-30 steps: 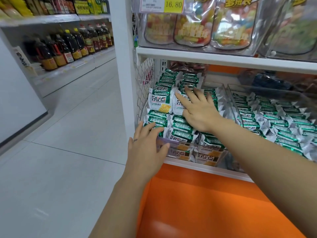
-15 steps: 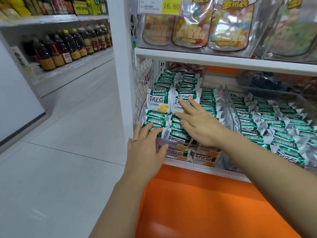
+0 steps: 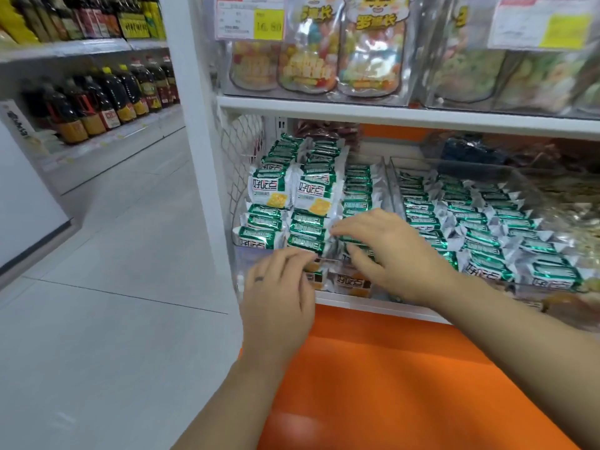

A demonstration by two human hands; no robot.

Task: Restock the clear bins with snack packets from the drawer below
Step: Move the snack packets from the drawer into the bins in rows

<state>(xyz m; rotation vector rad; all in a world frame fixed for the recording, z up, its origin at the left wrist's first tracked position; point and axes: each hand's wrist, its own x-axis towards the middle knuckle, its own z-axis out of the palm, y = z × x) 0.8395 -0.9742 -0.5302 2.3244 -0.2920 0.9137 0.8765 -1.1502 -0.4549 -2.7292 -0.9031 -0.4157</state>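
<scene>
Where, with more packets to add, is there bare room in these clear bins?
Left clear plastic bin: room above its lower rightmost column of green foil snack packets. Right clear bin: rows look packed across. Fronts crowded: left hand and right hand work there.

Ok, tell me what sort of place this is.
Most likely a supermarket or grocery shop aisle: a printed price tag with a yellow patch, shelved rows of dark bottles to the left, and clear bins packed with identical green snack packets.

好吃点 on the snack packets [image 3: 272,190]; 16.80 on the price tag [image 3: 268,24]
</scene>
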